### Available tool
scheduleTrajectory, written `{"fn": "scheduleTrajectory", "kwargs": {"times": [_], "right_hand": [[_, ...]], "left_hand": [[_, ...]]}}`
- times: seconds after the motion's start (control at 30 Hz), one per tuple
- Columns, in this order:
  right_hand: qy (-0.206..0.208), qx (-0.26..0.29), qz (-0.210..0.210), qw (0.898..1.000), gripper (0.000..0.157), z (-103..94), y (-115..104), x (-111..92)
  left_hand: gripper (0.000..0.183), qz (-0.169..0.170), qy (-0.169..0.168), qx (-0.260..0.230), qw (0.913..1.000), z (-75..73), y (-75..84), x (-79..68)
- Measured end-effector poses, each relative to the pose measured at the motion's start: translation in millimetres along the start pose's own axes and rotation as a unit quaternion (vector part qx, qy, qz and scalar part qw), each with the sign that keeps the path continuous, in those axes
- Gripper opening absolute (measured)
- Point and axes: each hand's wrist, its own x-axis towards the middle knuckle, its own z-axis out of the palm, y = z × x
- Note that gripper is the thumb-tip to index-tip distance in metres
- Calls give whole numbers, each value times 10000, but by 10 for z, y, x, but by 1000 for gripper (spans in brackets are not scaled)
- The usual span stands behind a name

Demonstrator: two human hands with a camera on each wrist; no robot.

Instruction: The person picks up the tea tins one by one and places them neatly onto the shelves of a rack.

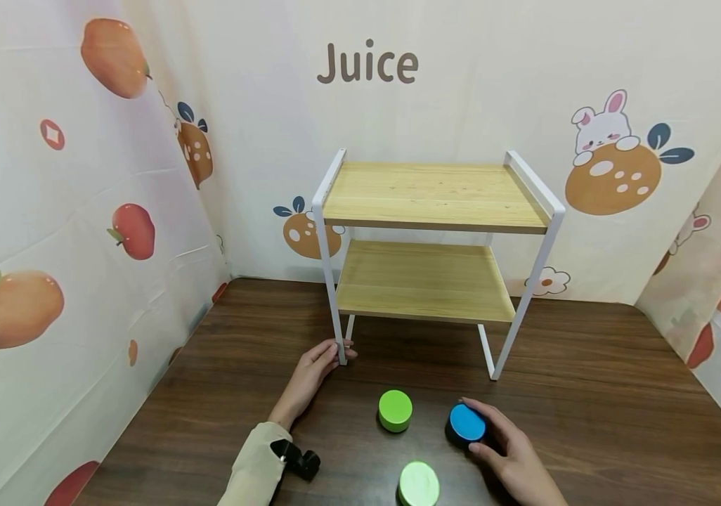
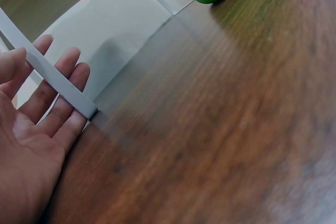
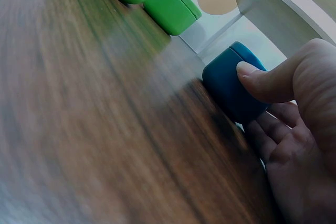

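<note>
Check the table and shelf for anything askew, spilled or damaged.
Nothing stands out: the shelf stands upright without visible damage; the bright green container, pale green container and blue container aren't toppled; no spill shows on the table.

Two-tier rack (image 1: 436,193), white frame, wood-grain shelves: upright on tabletop (image 1: 209,422), front left leg pinched by left hand (image 1: 317,365). Blue round lidded container (image 1: 467,422): upright on tabletop, in front of rack's right side, gripped by right hand (image 1: 512,450).
</note>
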Motion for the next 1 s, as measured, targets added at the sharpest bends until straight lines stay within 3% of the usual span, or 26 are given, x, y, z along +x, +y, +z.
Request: {"fn": "scheduleTrajectory", "kwargs": {"times": [0.63,0.83,1.0], "right_hand": [[55,-21,-134,9999,62,13,0,-5],[17,154,5,9999,61,20,-17,0],[65,361,-170,9992,60,22,-27,0]], "left_hand": [[44,21,-18,-4,10000,-14,11,-16],[43,-17,-40,-104,9999,-22,6,-10],[42,-16,-61,-158,9999,-3,24,-2]]}}
